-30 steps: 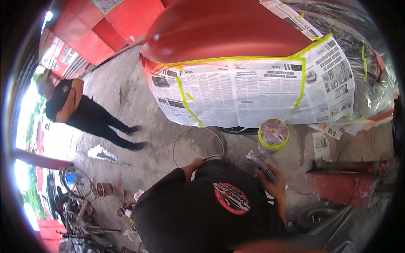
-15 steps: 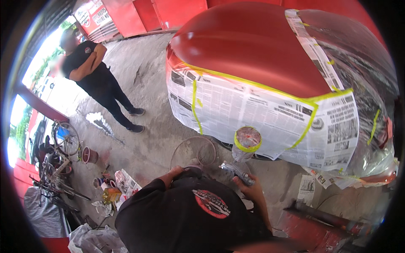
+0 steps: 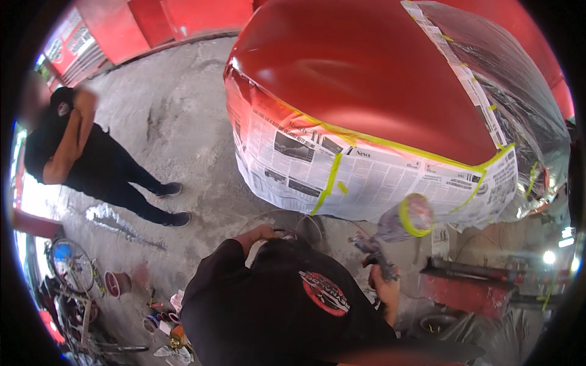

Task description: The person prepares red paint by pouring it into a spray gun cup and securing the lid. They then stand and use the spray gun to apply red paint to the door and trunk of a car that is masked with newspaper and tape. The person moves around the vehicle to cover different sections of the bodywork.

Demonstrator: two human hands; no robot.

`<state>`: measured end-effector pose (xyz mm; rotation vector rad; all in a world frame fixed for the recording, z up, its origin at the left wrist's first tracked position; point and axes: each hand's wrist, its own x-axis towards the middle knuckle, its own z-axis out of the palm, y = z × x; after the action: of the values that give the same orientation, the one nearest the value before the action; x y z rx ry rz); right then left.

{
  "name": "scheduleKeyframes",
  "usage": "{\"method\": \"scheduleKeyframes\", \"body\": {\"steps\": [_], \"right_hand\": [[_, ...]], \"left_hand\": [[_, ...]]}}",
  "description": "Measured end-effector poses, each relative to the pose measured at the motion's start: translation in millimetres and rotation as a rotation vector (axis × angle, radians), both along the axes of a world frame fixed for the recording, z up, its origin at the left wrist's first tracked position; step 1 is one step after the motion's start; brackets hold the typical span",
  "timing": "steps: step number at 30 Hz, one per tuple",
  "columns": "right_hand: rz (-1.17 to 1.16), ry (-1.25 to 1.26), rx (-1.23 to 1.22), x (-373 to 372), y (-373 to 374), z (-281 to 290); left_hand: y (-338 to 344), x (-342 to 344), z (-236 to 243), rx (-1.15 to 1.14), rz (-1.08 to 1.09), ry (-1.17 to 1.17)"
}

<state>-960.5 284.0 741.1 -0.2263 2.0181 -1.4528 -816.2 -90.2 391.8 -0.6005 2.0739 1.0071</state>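
the person's right grip [image 3: 384, 288] is wrapping around a spray gun [image 3: 370, 248], holding it out over the concrete floor [image 3: 189, 85] to the right of the black shirt [image 3: 274, 299]. a yellow-banded cup [image 3: 408, 218] is sitting at the gun's far end, tilting away to the right and looking a little blurred. the left grip [image 3: 264, 233] is hovering just beyond the shirt's left front; its fingers are partly hiding, so whether it is closing on anything i cannot tell. ahead, a curved red vehicle panel [image 3: 354, 79] is shining above newspaper sheets [image 3: 372, 174], which strips of yellow tape [image 3: 330, 185] are edging. clear plastic [image 3: 519, 85] is covering the vehicle on the right. at the left, another person [image 3: 85, 146] in dark clothes is standing with folded arms, well apart from the gun. nearer, a maroon bucket [image 3: 118, 284] is standing beside a bicycle [image 3: 72, 268], and a tyre [image 3: 436, 323] is lying at the lower right.
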Motion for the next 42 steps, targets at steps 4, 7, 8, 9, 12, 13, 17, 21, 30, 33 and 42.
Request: {"method": "scheduleKeyframes", "body": {"steps": [4,7,8,9,12,13,17,21,30,33,42], "right_hand": [[-0.359,0.243,-0.147,37.1,-27.2,15.2],[-0.544,0.341,-0.1,60.1,-43.2,27.1],[-0.571,0.374,-0.122,65.2,-50.4,26.9],[-0.598,0.408,-0.143,70.1,-56.7,27.3],[-0.673,0.452,-0.153,87.9,-86.8,19.8],[-0.707,0.445,-0.132,96.3,-94.2,18.3],[-0.732,0.469,-0.167,124.9,-134.0,28.3],[-0.786,0.563,-0.22,138.8,-166.5,56.4],[-1.067,0.818,-0.019,108.6,-230.8,108.9],[-1.331,0.767,0.062,98.5,-284.3,114.1],[-1.456,0.804,0.209,123.8,-400.2,94.1]], "left_hand": [[-44.5,14.6,-26.8,-0.044,-0.091,0.074],[-81.4,43.1,-16.6,-0.09,-0.122,0.061],[-103.0,63.8,-30.2,-0.146,-0.169,0.065],[-122.2,79.9,-43.1,-0.201,-0.216,0.068],[-172.1,111.4,-0.9,-0.259,-0.23,0.242],[-192.9,120.4,5.3,-0.295,-0.276,0.206],[-238.0,150.3,51.0,-0.336,-0.286,0.202],[-260.4,143.2,109.1,0.007,-0.224,0.09],[-352.5,69.4,107.7,0.458,-0.139,0.173],[-399.2,47.0,97.8,0.175,-0.298,0.183],[-506.7,10.9,88.2,0.099,-0.503,0.354]]}}
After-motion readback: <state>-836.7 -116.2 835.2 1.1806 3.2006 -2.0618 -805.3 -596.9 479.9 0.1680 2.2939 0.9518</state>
